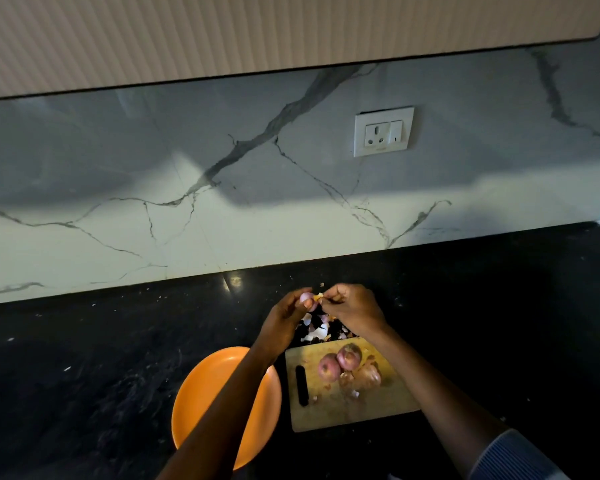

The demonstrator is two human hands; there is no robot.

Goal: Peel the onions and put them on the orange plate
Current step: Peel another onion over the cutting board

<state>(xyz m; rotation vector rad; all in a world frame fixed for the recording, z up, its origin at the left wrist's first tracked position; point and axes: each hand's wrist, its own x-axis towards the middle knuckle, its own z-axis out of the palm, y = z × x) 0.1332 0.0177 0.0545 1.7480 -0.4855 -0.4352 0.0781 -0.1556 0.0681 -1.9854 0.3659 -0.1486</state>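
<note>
Plate (201, 386) left of cutting board (378, 407), onions (340, 363) on board, peel pile (317, 329) behind it.

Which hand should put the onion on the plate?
Probably the left hand. It already holds the onion, and its arm crosses right over the plate. The right hand is pinching peel, over by the board.

A small, pale pink onion (307, 299) is held up above the counter (84, 358), gripped at its near side, with a scrap of dry orange skin (318, 297) lifted at its right side. Three more onions are grouped on a wooden board (347, 410): two pinkish-red ones (329, 367) (349, 356) touching each other, and a brown-skinned one (368, 375) just right of them. The orange plate (201, 386), round and glossy, lies just left of the board, with no onion seen on it.
</note>
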